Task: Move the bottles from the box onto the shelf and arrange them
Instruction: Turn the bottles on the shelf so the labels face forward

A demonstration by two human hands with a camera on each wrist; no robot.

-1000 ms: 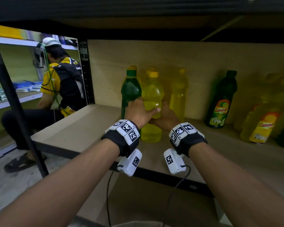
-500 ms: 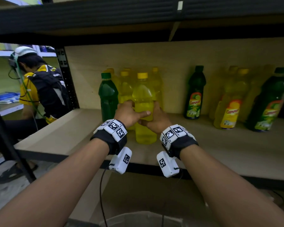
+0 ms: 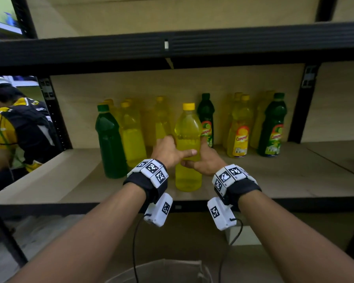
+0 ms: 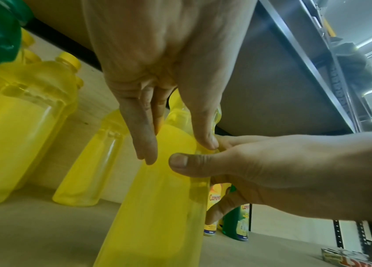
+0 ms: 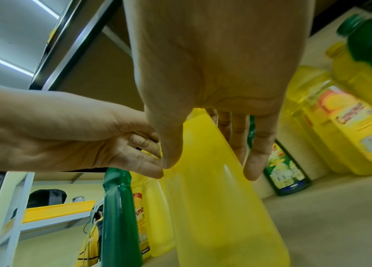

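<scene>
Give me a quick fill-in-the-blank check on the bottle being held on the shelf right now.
1. The bottle held between the left hand and the right hand has a cap coloured ____.
2. That bottle stands on the ____.
3. The leftmost bottle in the row is coloured ____.

Missing words: yellow; shelf; green

Both forearms outstretched, left hand (image 3: 168, 151) and right hand (image 3: 205, 160) cupped together, thumbs nearly touching.
</scene>
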